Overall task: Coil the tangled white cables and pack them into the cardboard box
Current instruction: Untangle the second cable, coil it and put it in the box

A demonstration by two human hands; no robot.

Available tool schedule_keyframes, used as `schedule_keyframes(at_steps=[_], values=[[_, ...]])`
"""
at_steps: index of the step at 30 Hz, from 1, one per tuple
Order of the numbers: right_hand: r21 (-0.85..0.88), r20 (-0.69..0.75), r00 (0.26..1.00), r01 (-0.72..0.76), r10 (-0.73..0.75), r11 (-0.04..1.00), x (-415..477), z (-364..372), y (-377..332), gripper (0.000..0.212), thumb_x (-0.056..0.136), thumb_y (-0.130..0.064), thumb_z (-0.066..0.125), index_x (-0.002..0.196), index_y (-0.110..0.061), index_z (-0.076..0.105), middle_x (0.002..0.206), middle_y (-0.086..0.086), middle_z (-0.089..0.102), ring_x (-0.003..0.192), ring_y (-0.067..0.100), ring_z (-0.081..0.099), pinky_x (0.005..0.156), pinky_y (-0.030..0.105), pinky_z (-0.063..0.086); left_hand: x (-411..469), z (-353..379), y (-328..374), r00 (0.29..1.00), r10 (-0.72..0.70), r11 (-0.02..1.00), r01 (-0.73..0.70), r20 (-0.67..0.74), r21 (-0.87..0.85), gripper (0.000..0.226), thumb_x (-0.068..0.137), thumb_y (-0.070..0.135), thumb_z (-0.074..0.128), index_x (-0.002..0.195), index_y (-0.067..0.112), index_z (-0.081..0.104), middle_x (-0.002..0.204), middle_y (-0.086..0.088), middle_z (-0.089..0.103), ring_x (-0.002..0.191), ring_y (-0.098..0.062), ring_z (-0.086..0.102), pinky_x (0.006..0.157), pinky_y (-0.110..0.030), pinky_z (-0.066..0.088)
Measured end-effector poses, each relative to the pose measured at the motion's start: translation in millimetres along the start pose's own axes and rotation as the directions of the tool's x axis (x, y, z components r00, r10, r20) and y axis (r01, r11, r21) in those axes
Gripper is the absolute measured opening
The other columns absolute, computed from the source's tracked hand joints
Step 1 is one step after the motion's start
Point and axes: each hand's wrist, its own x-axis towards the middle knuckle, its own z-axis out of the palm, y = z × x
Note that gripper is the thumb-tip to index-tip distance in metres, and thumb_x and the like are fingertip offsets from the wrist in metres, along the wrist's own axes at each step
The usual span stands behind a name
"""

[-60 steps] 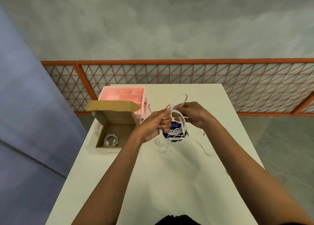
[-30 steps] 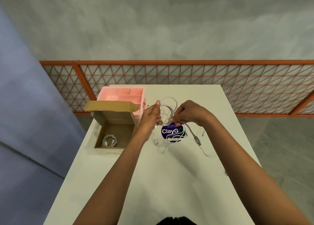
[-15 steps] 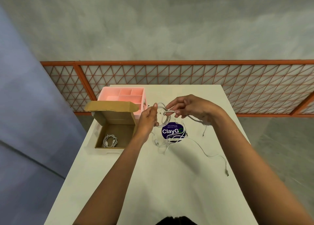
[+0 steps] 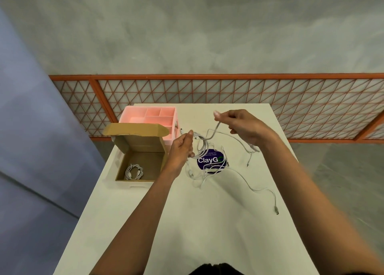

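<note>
— While the left hand (image 4: 180, 148) is pinching that thin white cable (image 4: 209, 136) between its thumb and curled fingers, what is the right hand (image 4: 247, 129) doing?

— It is hovering higher and further back over the white rectangular table (image 4: 187, 222). Its thumb and forefinger are nipping the same cable, and the other fingers are curling loosely. The strand is sagging between the two hands, and a few loops are hanging below the left fingers.

— And the rest of the wires?

— A tangle of loose white cables (image 4: 204, 174) is lying on the table under the hands, partly covering a round dark-blue sticker (image 4: 208, 160). One long strand (image 4: 245, 181) is trailing toward the table's right edge, with its plug (image 4: 276, 211) resting on the tabletop.

— Where is the box sitting?

— The open brown cardboard box (image 4: 141, 143) is standing near the table's left edge, just left of the left wrist, with its lid flap tilting up at the back. One neatly coiled white cable (image 4: 134, 171) is lying on its floor, toward the left side.

— Anything behind it?

— A pink plastic organiser tray (image 4: 133, 119) with several compartments is standing just behind the box. I cannot tell whether it is touching the flap. An orange metal lattice railing (image 4: 207, 76) is running past the table's far end.
</note>
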Motion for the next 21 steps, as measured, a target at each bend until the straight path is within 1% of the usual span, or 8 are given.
schedule_keyframes(at_steps=[3,5,7,9,12,16,18,21], values=[[-0.222,-0.063,0.998,-0.011,-0.003,0.975,5,7,6,0.039,0.074,-0.046,0.076,0.082,-0.009,0.064,0.078,-0.002,0.060,0.074,0.009,0.052,0.062,0.022,0.039,0,3,4,1.000,0.000,0.999,0.001,0.018,-0.041,0.035,0.100,0.032,0.045,0.067,0.020,0.042,0.053,0.010,0.023,0.046,-0.006,0.023,0.049,-0.018,0.034],[-0.416,0.018,0.998,-0.043,0.055,0.908,6,12,6,0.034,0.074,-0.042,0.077,0.074,-0.011,0.065,0.072,-0.003,0.059,0.067,0.007,0.050,0.058,0.021,0.037,1,3,7,1.000,0.000,0.998,0.001,0.012,-0.063,0.036,0.100,0.032,0.045,0.067,0.020,0.038,0.051,0.010,0.024,0.044,-0.006,0.023,0.048,-0.018,0.033],[-0.513,0.120,0.984,-0.055,0.135,0.856,6,17,6,0.035,0.074,-0.041,0.078,0.080,-0.008,0.070,0.073,-0.001,0.065,0.064,0.007,0.049,0.057,0.020,0.038,1,3,9,1.000,0.003,0.997,-0.002,0.012,-0.078,0.038,0.100,0.031,0.045,0.066,0.020,0.036,0.051,0.010,0.023,0.044,-0.006,0.022,0.048,-0.019,0.033],[-0.533,0.169,0.971,-0.056,0.171,0.844,4,21,5,0.031,0.074,-0.036,0.079,0.083,-0.007,0.072,0.076,0.000,0.069,0.061,0.007,0.050,0.056,0.019,0.038,2,2,10,1.000,0.008,0.996,-0.006,0.022,-0.093,0.039,0.101,0.030,0.045,0.064,0.020,0.035,0.050,0.010,0.022,0.044,-0.006,0.022,0.047,-0.019,0.033],[-0.534,0.169,0.973,-0.044,0.158,0.844,5,26,6,0.015,0.075,-0.020,0.078,0.081,-0.008,0.074,0.076,0.002,0.070,0.058,0.006,0.050,0.055,0.019,0.037,2,1,10,1.000,0.007,0.994,-0.005,0.023,-0.109,0.039,0.100,0.029,0.045,0.064,0.020,0.035,0.050,0.009,0.022,0.043,-0.006,0.022,0.046,-0.018,0.033],[-0.474,0.206,0.971,-0.010,0.122,0.880,7,32,4,0.015,0.077,-0.002,0.068,0.090,-0.003,0.074,0.095,0.012,0.073,0.083,0.015,0.058,0.067,0.022,0.043,1,1,9,1.000,0.004,0.997,-0.002,0.025,-0.080,0.035,0.100,0.031,0.046,0.067,0.019,0.040,0.051,0.009,0.023,0.044,-0.006,0.023,0.047,-0.019,0.033],[-0.469,0.228,0.970,0.031,0.087,0.883,6,34,3,0.022,0.082,0.000,0.061,0.100,-0.005,0.073,0.092,0.010,0.071,0.086,0.017,0.056,0.069,0.022,0.043,0,2,8,0.999,0.006,0.998,-0.003,0.039,-0.056,0.034,0.100,0.031,0.046,0.068,0.020,0.049,0.051,0.009,0.024,0.045,-0.006,0.024,0.048,-0.019,0.034],[-0.457,0.263,0.965,0.111,0.015,0.882,4,34,0,0.023,0.090,-0.004,0.057,0.109,-0.010,0.071,0.080,-0.002,0.062,0.083,0.016,0.054,0.063,0.018,0.041,1,2,5,0.998,0.010,1.000,-0.009,0.062,-0.004,0.030,0.100,0.032,0.046,0.075,0.018,0.058,0.051,0.010,0.028,0.045,-0.005,0.027,0.049,-0.019,0.035]])
